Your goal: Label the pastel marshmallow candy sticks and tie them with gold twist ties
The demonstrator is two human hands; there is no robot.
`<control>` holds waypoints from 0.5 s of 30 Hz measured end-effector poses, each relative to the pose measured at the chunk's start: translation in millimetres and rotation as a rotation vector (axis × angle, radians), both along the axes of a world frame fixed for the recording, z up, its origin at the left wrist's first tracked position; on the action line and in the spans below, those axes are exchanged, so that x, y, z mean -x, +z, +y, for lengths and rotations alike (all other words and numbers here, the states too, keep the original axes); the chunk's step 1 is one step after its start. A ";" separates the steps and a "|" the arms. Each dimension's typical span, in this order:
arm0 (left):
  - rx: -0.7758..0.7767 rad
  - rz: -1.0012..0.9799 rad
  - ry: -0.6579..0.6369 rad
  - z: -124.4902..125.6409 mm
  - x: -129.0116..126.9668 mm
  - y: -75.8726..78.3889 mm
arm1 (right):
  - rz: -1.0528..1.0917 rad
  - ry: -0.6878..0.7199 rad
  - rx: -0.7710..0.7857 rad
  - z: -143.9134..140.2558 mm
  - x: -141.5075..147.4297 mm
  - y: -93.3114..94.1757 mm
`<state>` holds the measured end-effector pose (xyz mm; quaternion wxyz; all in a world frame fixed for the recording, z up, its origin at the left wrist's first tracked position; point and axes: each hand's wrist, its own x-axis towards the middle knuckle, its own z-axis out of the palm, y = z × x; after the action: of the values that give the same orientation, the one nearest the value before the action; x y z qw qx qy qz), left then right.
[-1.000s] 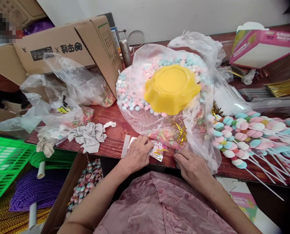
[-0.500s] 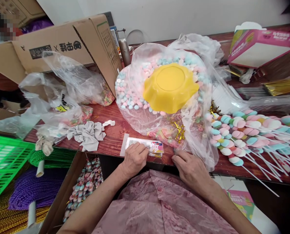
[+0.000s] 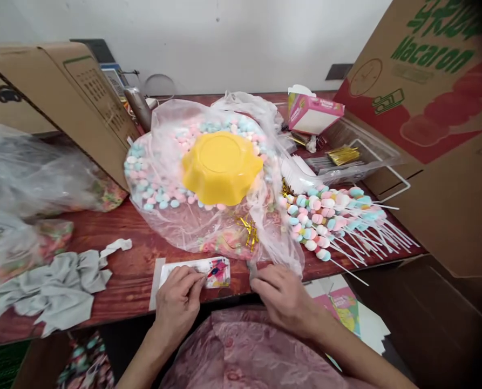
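Clear, glossy film with a bright print is shown by the flat packets (image 3: 219, 275), which are laid on the table under the fingertips of the left hand (image 3: 178, 297) and reach out to its right. Both hands are held apart. On the left, thumb and forefinger are brought together over the packets; whether a layer of film is pinched cannot be told. By the curled fingertips of the right hand (image 3: 283, 294) a small grey piece (image 3: 252, 266) is touched, though whether it is gripped is hidden.

Very little weight is to be expected from the packets: they are judged thin, limp, slippery and easily creased. They would best be taken by a corner or short end, lightly pinched.

The table's front edge (image 3: 233, 295) is met just below both hands, so a loose packet could be tipped off. Forward reach is limited by the clear bag (image 3: 176, 229) beyond the hands. More room is offered by the red wood (image 3: 137, 281) between the left hand and the grey cloth (image 3: 68, 286) to its left.
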<state>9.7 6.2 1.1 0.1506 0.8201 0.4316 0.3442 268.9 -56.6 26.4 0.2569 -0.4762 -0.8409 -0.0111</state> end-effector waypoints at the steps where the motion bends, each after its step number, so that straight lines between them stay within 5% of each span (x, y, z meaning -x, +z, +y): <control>1: 0.007 -0.073 0.012 0.0 -0.5 -2.1 | 0.050 -0.022 -0.074 -2.6 -10.9 2.6; 4: -0.004 -0.187 0.054 -0.1 -0.8 -5.0 | 0.062 -0.234 -0.267 -6.4 -55.1 9.6; 8: -0.029 -0.054 -0.031 5.4 5.9 -5.3 | -0.107 -0.520 -0.415 2.7 -113.7 22.1; 15: 0.080 0.002 -0.146 3.5 13.3 5.5 | -0.469 -0.681 -0.306 40.2 -168.5 43.2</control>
<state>-3.6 9.7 6.6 0.2075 0.8430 0.3843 0.3141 437.4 -16.4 69.7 0.1087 -0.6672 -0.6602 -0.3274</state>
